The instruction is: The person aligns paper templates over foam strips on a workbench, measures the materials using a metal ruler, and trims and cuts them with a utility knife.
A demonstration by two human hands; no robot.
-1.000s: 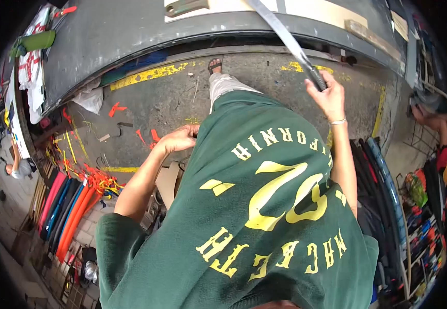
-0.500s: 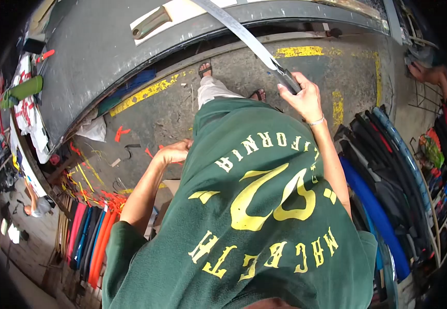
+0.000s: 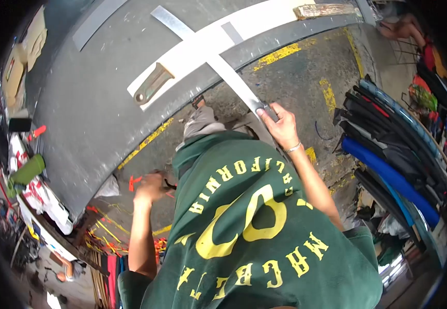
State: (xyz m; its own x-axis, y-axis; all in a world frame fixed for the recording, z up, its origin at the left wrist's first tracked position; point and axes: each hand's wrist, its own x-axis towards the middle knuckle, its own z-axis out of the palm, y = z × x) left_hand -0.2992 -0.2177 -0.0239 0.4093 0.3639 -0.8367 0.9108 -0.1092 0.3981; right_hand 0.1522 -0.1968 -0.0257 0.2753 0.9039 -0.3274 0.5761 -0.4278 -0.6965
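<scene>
Knife with a long, flat metal blade, the long knife (image 3: 234,82), is in the middle of the head view, slanting from near right to far left. The right hand (image 3: 283,126) is closed around its black handle (image 3: 270,110), with the thumb laid along it, in front of the near edge of the grey desk (image 3: 94,113). The blade crosses a curved white strip (image 3: 182,64) on the desk; whether it passes over or under this strip, I cannot tell.

The left hand (image 3: 150,188) is well apart from the knife, beside the green T-shirt (image 3: 285,216) and above the floor (image 3: 295,77). This hand is blurred, so I cannot tell if its fingers are spread or curled, or if they hold something.

On the left end of the white strip rests a brownish tool (image 3: 156,85) with a round hole. On its right end lies a worn wooden batten (image 3: 326,11), and between them a short grey piece (image 3: 232,32) lies across the strip. Another grey strip (image 3: 95,21) is at far left on the desk. To the right of the person are dark fabric rolls (image 3: 388,131) and a blue roll (image 3: 393,180).
</scene>
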